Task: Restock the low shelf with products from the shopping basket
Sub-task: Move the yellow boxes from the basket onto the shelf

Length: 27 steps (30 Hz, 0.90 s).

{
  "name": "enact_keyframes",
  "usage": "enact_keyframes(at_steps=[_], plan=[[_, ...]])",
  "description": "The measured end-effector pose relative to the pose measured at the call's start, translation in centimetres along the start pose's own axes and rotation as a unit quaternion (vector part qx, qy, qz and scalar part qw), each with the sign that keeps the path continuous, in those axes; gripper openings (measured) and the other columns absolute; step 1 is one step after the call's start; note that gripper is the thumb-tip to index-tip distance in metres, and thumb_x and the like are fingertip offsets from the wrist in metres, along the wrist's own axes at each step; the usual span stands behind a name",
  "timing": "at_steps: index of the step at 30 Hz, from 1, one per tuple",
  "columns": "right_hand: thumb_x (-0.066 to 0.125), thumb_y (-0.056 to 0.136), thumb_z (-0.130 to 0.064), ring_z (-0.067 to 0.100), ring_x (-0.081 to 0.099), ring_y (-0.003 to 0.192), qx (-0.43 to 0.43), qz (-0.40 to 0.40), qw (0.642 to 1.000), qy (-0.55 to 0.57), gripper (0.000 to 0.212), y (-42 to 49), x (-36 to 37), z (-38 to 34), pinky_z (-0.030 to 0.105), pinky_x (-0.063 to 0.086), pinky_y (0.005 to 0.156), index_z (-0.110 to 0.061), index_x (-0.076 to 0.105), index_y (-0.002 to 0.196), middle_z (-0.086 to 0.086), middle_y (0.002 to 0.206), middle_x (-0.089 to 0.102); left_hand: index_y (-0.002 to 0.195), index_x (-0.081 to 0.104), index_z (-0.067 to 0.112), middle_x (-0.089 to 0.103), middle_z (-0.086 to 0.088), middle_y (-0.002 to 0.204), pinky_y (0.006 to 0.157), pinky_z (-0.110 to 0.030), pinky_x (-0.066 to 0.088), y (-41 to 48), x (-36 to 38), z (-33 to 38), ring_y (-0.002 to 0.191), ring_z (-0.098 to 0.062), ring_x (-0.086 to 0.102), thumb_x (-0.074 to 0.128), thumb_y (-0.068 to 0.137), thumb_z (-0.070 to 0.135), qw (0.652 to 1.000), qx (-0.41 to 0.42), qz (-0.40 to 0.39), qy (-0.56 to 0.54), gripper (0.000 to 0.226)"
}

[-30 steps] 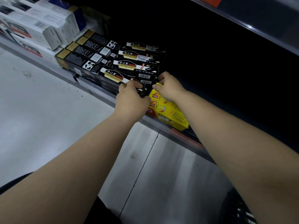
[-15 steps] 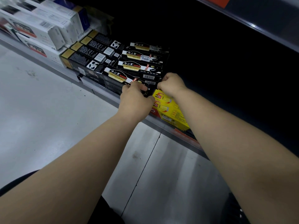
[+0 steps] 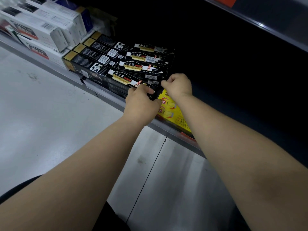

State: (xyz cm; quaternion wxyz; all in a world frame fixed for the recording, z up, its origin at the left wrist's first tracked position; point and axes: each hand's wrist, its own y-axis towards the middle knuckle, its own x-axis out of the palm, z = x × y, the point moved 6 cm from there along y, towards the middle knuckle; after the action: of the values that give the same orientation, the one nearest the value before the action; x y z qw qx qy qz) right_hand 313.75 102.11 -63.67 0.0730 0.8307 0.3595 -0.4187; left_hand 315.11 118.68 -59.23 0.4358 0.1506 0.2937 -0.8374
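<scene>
Store aisle, pale grey floor [image 3: 50, 122]. The low shelf [image 3: 164, 130] has a metal front rail running diagonally, upper left to lower right, and its interior is dark. An upper shelf edge [image 3: 260, 25] shows top right.

Stock on the low shelf, left to right: white cartons [image 3: 41, 30], blurred; then a block of long black cartons [image 3: 103, 54] in parallel rows; then a yellow box [image 3: 173, 112] at the rail.

The front black carton [image 3: 120, 79] lies flat at the shelf's front edge, first row of the block. Its long axis is parallel to the rail and its right end points at the hands. Printed face is up: black with a white-and-gold label panel and a small red patch. The text is too small to read.

Left hand [image 3: 141, 105] grips the carton's right end, with the thumb [image 3: 146, 90] laid across the top; the other fingers are hidden. Right hand [image 3: 180, 85] sits just beyond that end, above the yellow box. Its fingers are curled in and one tip is at the cartons' end faces. Can't tell whether it actually grips anything.
</scene>
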Motion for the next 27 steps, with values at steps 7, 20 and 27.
enact_keyframes(at_steps=[7,20,27], plan=[[0.064,0.084,-0.025,0.014,0.05,0.079,0.012,-0.043,0.999,-0.017,0.019,0.8,0.1,0.1,0.021,0.037,0.06,-0.011,0.061,0.095,-0.002,0.083,0.052,0.119,0.053,0.017,0.037,-0.008,0.127,0.086,-0.035,0.046,0.1,-0.1,-0.1,0.111,-0.029,0.047,0.06,0.086,0.021,1.0,0.003,0.003,-0.007,0.034],[0.049,0.089,-0.007,0.027,0.054,0.108,-0.007,0.024,1.0,0.0,0.029,0.3,-0.6,-1.8,0.028,0.042,0.078,-0.006,0.05,0.118,0.013,0.125,0.051,0.124,0.048,0.013,0.038,-0.007,0.129,0.071,-0.027,0.038,0.1,-0.4,-0.2,0.08,-0.014,0.042,0.051,0.09,0.013,0.999,-0.003,0.025,-0.031,0.034],[0.052,0.091,-0.03,0.026,0.036,0.134,-0.02,-0.003,0.996,0.085,0.071,4.0,-1.4,-2.5,0.034,0.036,0.108,-0.021,0.013,0.15,0.006,0.152,0.028,0.126,0.047,0.014,0.038,-0.007,0.128,0.069,-0.029,0.042,0.3,-0.7,-0.7,0.083,-0.023,0.05,0.051,0.09,0.014,1.0,-0.007,0.008,-0.027,0.036]])
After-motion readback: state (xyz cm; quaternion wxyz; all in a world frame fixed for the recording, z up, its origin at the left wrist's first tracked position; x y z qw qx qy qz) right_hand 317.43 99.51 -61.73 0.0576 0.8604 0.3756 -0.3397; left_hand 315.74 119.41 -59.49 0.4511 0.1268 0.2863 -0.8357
